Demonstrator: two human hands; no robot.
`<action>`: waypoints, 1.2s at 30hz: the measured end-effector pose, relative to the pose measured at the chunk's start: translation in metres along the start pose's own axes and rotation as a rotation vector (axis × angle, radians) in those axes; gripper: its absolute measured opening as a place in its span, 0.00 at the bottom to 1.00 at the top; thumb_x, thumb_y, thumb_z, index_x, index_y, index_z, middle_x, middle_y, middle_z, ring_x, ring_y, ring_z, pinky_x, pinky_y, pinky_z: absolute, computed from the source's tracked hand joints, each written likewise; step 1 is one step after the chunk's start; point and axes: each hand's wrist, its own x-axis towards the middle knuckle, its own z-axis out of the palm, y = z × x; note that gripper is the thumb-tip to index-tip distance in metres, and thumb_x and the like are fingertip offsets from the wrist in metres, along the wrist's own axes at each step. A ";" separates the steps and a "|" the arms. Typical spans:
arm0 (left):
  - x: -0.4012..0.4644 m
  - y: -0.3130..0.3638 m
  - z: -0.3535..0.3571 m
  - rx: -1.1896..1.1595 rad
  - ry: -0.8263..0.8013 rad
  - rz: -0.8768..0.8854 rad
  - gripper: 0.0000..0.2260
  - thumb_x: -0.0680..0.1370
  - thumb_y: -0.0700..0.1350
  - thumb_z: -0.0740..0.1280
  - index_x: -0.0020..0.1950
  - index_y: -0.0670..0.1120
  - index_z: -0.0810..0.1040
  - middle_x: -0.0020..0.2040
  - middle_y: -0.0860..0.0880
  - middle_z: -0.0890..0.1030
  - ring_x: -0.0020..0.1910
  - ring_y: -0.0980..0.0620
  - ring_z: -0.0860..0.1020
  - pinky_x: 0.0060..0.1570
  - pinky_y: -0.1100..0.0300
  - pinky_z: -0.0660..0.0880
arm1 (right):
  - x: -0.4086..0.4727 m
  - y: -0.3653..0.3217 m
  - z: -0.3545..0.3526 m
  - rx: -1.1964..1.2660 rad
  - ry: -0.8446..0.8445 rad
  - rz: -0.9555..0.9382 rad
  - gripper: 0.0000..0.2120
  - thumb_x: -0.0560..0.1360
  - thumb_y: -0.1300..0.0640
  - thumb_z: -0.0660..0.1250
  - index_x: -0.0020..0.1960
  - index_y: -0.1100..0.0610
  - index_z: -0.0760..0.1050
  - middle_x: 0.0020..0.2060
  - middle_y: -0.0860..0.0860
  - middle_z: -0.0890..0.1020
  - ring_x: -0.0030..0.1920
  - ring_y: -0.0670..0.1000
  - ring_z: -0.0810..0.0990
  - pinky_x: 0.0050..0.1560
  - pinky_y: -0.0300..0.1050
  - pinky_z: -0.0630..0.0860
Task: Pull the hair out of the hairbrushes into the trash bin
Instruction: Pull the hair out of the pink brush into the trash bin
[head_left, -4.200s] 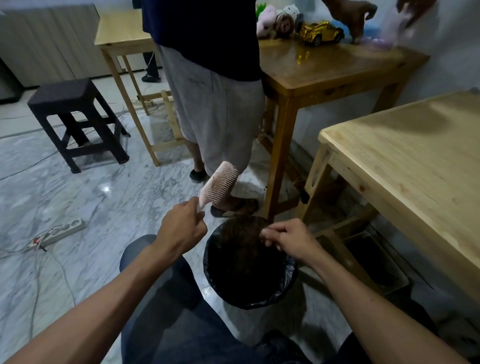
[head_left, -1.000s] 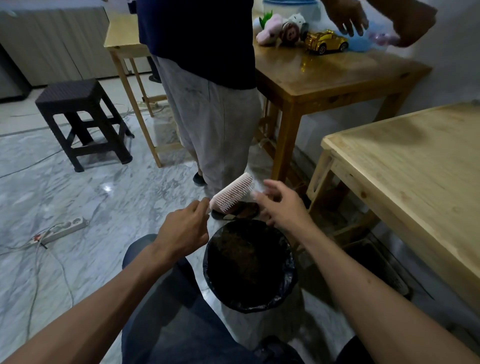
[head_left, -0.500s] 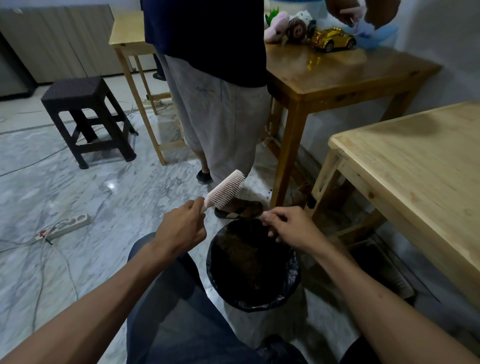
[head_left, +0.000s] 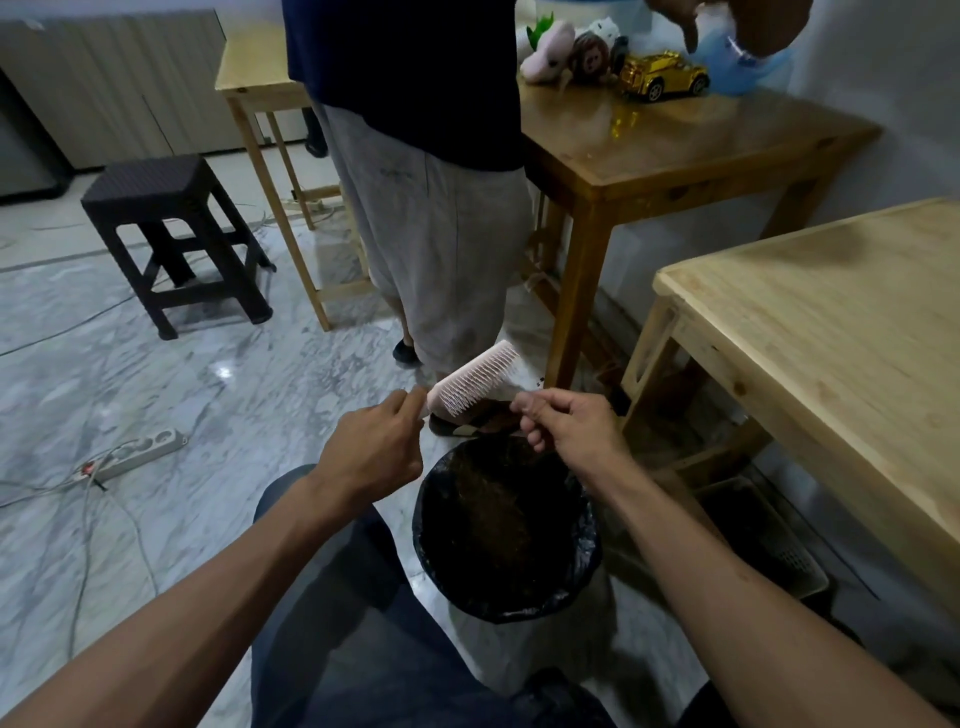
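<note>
Marble floor below; left hand (head_left: 371, 449) grips hairbrush (head_left: 475, 383) over bin (head_left: 506, 525).

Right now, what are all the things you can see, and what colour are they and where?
hairbrush: one, pink, held up just above the bin's far rim
trash bin: one, black liner, on the floor between the knees
stool: one, dark, on the floor far left
power strip: one, white, on the floor left
toy car: one, gold, on the brown table
soft toys: a small pile, pink and brown, beside the car
brown table: one, far middle
pale tables: two, one right, one far back
standing person: one, dark top, grey shorts
left hand: grips the brush handle
right hand: fingers pinched beside the bristles; hair too fine to see
</note>
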 end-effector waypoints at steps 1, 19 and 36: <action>0.000 -0.001 0.000 0.022 -0.004 -0.029 0.17 0.71 0.39 0.71 0.59 0.41 0.76 0.38 0.45 0.79 0.24 0.41 0.73 0.23 0.62 0.56 | -0.001 0.001 -0.003 0.010 0.010 -0.010 0.07 0.79 0.60 0.71 0.44 0.59 0.85 0.29 0.50 0.81 0.29 0.44 0.76 0.32 0.35 0.76; 0.002 0.014 0.000 0.007 0.050 -0.034 0.22 0.71 0.37 0.72 0.65 0.40 0.75 0.38 0.45 0.78 0.24 0.42 0.70 0.20 0.59 0.61 | 0.005 -0.004 0.011 0.010 0.042 0.066 0.03 0.77 0.61 0.74 0.45 0.58 0.85 0.34 0.50 0.85 0.31 0.43 0.78 0.33 0.34 0.77; 0.003 0.011 -0.004 -0.033 0.112 -0.023 0.22 0.72 0.37 0.72 0.65 0.42 0.73 0.37 0.46 0.76 0.24 0.43 0.70 0.19 0.59 0.62 | 0.002 -0.008 0.011 -0.136 -0.217 0.156 0.35 0.76 0.45 0.74 0.78 0.53 0.66 0.70 0.49 0.75 0.49 0.51 0.87 0.37 0.43 0.80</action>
